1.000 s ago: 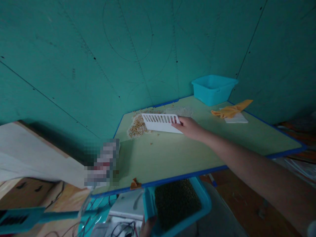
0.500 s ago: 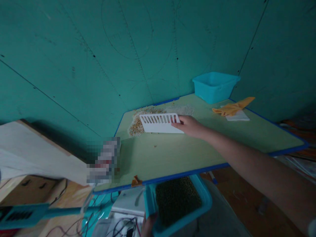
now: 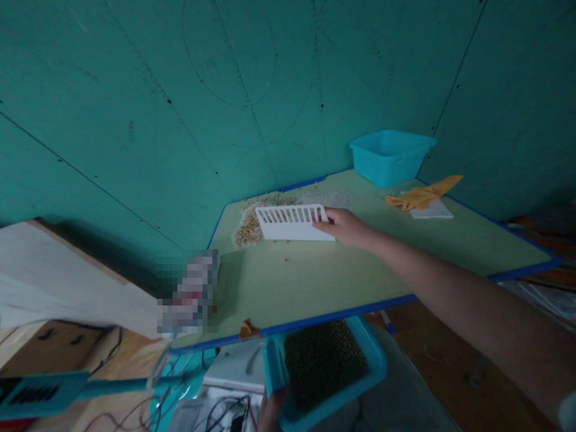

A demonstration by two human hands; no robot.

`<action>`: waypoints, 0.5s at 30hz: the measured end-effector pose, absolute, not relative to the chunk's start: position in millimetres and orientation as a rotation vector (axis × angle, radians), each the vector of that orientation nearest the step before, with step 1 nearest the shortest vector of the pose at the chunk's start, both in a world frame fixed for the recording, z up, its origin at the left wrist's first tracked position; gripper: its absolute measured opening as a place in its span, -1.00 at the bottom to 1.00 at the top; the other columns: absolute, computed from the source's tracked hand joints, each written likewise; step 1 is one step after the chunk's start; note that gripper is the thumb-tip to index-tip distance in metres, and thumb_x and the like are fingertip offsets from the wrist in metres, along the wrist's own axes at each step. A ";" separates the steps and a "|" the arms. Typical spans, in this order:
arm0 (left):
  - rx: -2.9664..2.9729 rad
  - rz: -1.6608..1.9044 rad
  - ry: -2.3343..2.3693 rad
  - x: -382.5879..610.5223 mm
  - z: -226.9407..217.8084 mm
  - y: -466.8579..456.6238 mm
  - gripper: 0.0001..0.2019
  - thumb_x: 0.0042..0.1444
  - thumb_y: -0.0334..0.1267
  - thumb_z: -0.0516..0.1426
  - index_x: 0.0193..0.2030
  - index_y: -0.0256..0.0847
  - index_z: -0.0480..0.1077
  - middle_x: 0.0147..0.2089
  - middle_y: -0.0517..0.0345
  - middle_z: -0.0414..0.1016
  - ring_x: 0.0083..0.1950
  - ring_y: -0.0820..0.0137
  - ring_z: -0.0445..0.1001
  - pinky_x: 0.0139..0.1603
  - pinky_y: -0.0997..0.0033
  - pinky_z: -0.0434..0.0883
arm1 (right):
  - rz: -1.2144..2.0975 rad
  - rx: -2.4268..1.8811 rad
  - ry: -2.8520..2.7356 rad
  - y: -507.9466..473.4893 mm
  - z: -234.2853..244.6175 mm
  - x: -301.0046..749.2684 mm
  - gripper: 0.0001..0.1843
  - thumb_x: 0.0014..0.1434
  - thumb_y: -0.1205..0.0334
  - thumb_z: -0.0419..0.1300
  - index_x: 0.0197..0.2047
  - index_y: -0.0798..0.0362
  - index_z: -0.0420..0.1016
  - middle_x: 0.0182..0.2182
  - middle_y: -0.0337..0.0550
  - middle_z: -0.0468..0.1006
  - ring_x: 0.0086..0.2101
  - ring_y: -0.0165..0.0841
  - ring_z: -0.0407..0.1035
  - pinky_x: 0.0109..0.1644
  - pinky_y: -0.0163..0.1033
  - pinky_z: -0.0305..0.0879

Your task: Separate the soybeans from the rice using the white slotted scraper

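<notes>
My right hand (image 3: 344, 226) is stretched far across the pale green table (image 3: 315, 276) and grips the right end of a white slotted scraper (image 3: 292, 222). The scraper stands on its edge beside a pile of yellowish grains (image 3: 247, 231) at the table's back left corner. Below the table's front edge, my left hand (image 3: 270, 411) holds the near left corner of a teal bin (image 3: 324, 369) filled with dark green grains. Only the fingertips of that hand show.
An empty teal tub (image 3: 390, 157) stands at the back right against the teal wall. An orange cloth (image 3: 423, 195) lies on a white pad (image 3: 431, 210) next to it. A small orange scrap (image 3: 247, 329) lies at the front edge. A teal-handled tool (image 3: 54, 391) and cables lie lower left.
The scraper has been drawn a little towards the left and back along the grain pile; a few loose grains lie in front of it. The bin stays under the edge.
</notes>
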State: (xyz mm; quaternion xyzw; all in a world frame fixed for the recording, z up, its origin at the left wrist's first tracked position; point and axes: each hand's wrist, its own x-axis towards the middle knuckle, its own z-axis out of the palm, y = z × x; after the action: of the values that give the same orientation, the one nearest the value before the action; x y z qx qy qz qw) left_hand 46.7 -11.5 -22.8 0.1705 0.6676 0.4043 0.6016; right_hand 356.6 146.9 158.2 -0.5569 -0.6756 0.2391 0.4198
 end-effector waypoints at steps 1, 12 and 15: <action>0.396 0.927 1.559 46.2 -22.0 -11.0 -0.82 -0.48 -0.22 0.25 -0.60 -0.03 0.38 -0.66 0.17 0.47 -0.01 -0.19 0.47 -0.04 -0.05 0.37 | 0.609 -1.388 -1.702 147.4 157.1 356.6 -0.76 0.15 0.25 0.13 -0.15 0.12 0.53 -0.24 -0.04 0.62 -0.35 -0.33 0.42 -0.28 -0.25 0.31; 0.382 0.913 1.527 44.4 -25.8 -11.6 -0.86 -0.43 -0.21 0.26 -0.61 -0.04 0.42 -0.66 0.21 0.50 -0.15 -0.14 0.55 -0.05 -0.05 0.39 | 0.647 -1.350 -1.741 146.9 154.9 356.9 -0.74 0.14 0.21 0.13 -0.14 0.11 0.54 -0.31 -0.09 0.61 -0.40 -0.36 0.39 -0.33 -0.28 0.27; 0.383 0.917 1.501 43.2 -27.9 -11.5 -0.85 -0.42 -0.17 0.26 -0.60 -0.06 0.44 -0.66 0.19 0.51 -0.18 -0.14 0.55 -0.07 -0.06 0.40 | 0.660 -1.341 -1.758 146.1 155.3 356.1 -0.72 0.14 0.21 0.12 -0.13 0.12 0.54 -0.35 -0.10 0.60 -0.44 -0.37 0.36 -0.39 -0.31 0.22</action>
State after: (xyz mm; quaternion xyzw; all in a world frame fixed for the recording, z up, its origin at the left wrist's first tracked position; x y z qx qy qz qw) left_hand 43.2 -11.5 -27.9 0.1668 0.6531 0.3991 0.6216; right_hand 356.1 146.1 155.3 -0.5314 -0.6965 0.2614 0.4053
